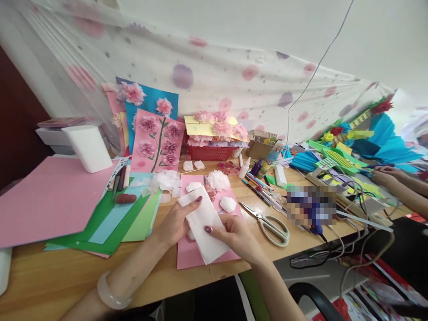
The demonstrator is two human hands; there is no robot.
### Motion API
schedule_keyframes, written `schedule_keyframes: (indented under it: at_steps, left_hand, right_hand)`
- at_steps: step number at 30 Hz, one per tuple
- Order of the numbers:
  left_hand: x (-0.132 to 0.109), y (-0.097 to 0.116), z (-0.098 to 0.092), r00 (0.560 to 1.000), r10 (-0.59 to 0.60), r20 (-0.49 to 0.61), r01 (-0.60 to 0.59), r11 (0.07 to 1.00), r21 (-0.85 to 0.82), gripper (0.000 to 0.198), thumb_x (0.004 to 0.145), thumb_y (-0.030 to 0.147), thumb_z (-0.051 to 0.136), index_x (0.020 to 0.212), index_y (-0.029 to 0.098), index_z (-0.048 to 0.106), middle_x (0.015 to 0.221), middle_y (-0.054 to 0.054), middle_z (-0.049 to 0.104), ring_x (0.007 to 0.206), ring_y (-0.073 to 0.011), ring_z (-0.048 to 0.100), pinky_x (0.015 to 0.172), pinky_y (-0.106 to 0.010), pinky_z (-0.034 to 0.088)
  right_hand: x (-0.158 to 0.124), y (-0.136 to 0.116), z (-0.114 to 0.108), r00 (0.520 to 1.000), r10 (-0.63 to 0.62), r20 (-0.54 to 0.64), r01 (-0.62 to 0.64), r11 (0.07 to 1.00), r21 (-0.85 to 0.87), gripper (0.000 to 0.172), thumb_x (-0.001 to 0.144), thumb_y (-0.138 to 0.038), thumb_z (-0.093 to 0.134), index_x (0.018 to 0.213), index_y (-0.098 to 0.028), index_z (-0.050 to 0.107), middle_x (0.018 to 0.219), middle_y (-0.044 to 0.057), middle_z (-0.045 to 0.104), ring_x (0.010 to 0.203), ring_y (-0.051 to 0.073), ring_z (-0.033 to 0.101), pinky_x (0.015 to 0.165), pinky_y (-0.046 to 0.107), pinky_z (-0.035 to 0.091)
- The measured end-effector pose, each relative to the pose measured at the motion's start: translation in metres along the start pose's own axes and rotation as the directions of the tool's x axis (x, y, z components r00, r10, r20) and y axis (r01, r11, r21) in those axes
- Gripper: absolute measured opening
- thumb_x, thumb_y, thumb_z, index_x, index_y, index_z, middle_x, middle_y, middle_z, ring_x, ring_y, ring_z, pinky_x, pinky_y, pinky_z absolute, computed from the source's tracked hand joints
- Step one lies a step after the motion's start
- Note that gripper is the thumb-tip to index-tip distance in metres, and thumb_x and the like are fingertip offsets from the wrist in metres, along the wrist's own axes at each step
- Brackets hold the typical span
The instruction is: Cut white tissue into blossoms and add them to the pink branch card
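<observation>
Both my hands hold a strip of white tissue paper (203,227) above a pink card sheet (192,256) on the wooden table. My left hand (177,220) pinches the strip's upper end between thumb and fingers. My right hand (236,236) grips its right edge, thumb on top. A finished white tissue flower (218,179) and small white tissue pieces (228,204) lie on the pink sheet just beyond my hands.
Scissors (269,223) lie right of my hands. Pink, green and blue sheets (53,200) are stacked at left by a white block (87,147). Flower cards (157,140), a red basket (209,152), glue and pens stand behind. Another person's hands (384,174) work at right amid cables.
</observation>
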State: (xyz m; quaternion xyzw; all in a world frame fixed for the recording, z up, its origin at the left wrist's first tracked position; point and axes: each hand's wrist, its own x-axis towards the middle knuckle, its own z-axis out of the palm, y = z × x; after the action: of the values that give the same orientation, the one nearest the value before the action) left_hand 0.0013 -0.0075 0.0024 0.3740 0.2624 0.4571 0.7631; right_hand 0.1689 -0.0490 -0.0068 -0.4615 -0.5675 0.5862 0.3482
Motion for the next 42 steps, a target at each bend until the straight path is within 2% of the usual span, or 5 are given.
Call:
schedule_keyframes:
  at_steps: [11, 17, 23, 33, 42]
  left_hand:
    - [-0.008, 0.004, 0.01, 0.997, 0.018, -0.075, -0.026, 0.994, -0.103, 0.05, 0.083, 0.024, 0.063, 0.131, 0.025, 0.049, 0.114, -0.01, 0.069, 0.095, -0.0239, 0.068, 0.078, -0.034, 0.055]
    - [-0.008, 0.006, 0.006, 0.999, 0.037, -0.023, -0.041, 0.979, -0.201, 0.033, 0.079, 0.014, 0.06, 0.111, 0.023, 0.06, 0.119, -0.008, 0.067, 0.107, -0.0275, 0.063, 0.09, -0.042, 0.05]
    - [-0.008, 0.004, 0.0, 0.996, 0.015, 0.084, 0.01, 0.96, -0.282, 0.02, 0.079, 0.023, 0.057, 0.096, 0.018, 0.066, 0.118, -0.011, 0.067, 0.118, -0.0311, 0.056, 0.098, -0.046, 0.043]
    - [-0.006, 0.008, 0.003, 0.999, 0.042, 0.0, -0.042, 0.996, -0.084, 0.023, 0.075, 0.009, 0.064, 0.096, 0.019, 0.064, 0.104, -0.007, 0.072, 0.098, -0.0242, 0.067, 0.088, -0.038, 0.051]
    - [-0.008, 0.008, 0.008, 0.989, 0.119, -0.092, -0.089, 0.955, 0.282, 0.044, 0.075, 0.028, 0.071, 0.115, 0.022, 0.055, 0.093, -0.004, 0.07, 0.071, -0.0143, 0.065, 0.062, -0.023, 0.052]
  right_hand:
    - [-0.013, 0.003, 0.02, 0.956, 0.033, 0.293, -0.196, 0.814, 0.547, 0.042, 0.074, -0.023, 0.072, 0.113, -0.014, 0.057, 0.099, 0.011, 0.068, 0.085, 0.024, 0.067, 0.075, 0.043, 0.054]
    - [-0.016, 0.021, 0.015, 0.866, -0.068, 0.496, -0.317, 0.692, 0.648, 0.048, 0.072, -0.024, 0.062, 0.117, -0.01, 0.055, 0.122, 0.022, 0.058, 0.118, 0.042, 0.051, 0.076, 0.059, 0.051]
    - [-0.014, 0.022, 0.019, 0.873, -0.123, 0.472, -0.291, 0.646, 0.706, 0.049, 0.072, -0.023, 0.06, 0.119, -0.009, 0.056, 0.119, 0.021, 0.059, 0.111, 0.038, 0.057, 0.073, 0.053, 0.053]
    - [-0.015, 0.013, 0.025, 0.836, 0.042, 0.547, -0.449, 0.623, 0.64, 0.046, 0.084, -0.039, 0.057, 0.114, -0.003, 0.061, 0.108, 0.021, 0.066, 0.1, 0.027, 0.064, 0.092, 0.046, 0.044]
    - [-0.017, 0.006, 0.024, 0.934, 0.149, 0.325, -0.336, 0.675, 0.657, 0.032, 0.086, -0.028, 0.06, 0.109, -0.006, 0.06, 0.094, 0.019, 0.071, 0.088, 0.027, 0.07, 0.083, 0.049, 0.05]
